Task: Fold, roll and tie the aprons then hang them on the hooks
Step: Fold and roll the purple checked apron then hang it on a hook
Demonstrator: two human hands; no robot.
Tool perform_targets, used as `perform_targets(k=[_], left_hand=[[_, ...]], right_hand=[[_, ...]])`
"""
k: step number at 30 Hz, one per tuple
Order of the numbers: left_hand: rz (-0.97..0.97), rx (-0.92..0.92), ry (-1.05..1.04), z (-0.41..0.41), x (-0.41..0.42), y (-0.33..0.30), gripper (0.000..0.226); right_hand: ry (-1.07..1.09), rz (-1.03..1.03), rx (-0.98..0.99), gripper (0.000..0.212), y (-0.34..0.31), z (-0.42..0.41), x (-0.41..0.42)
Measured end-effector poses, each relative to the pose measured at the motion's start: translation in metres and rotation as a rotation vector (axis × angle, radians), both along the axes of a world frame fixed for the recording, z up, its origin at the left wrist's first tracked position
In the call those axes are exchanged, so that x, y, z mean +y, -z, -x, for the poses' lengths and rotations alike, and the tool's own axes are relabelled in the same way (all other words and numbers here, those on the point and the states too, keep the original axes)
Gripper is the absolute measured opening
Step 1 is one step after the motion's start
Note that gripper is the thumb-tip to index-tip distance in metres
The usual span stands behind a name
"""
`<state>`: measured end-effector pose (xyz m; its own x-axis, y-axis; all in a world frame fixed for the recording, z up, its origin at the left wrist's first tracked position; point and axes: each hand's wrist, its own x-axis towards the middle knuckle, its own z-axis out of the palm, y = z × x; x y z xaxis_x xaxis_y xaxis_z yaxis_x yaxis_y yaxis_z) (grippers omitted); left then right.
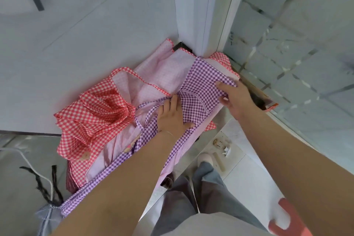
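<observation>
Head view: purple checked apron [203, 86] lies on top of red checked apron [92, 119], both spread in corner by wall.
Left hand [173, 115] flat, fingers straight, presses purple apron's folded part; purple strap [147, 109] just left of it.
Right hand [235, 97] pinches purple apron's far edge, thumb under fabric.
</observation>
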<state>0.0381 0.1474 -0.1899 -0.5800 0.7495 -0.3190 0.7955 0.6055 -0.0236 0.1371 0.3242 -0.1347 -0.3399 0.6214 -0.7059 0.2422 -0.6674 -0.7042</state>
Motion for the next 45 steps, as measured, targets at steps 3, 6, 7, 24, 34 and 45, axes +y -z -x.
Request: perform_targets(k=[3,6,7,24,34,45], left_hand=[[0.019,0.012,0.006,-0.001,0.002,-0.003,0.101],[0.045,-0.147,-0.017,-0.003,0.007,-0.005,0.089],[0.004,-0.266,-0.068,-0.003,0.007,-0.006,0.084],[0.124,-1.754,-0.95,0.101,-0.032,-0.028,0.121],[0.198,-1.423,-0.423,0.09,-0.023,-0.041,0.044],[0.102,-0.037,0.304,0.003,-0.116,-0.03,0.061]], right_hand=[[0.199,0.389,0.199,0.053,0.02,-0.002,-0.029],[0.251,0.462,0.244,0.055,0.041,0.007,-0.055],[0.27,0.453,0.241,0.054,0.046,0.01,-0.063],[-0.804,-0.188,-0.25,0.093,0.082,-0.035,-0.136],[-1.39,-1.309,-0.164,0.065,0.119,-0.031,-0.161],[-1.486,-1.301,-0.281,0.058,0.109,-0.031,-0.16]])
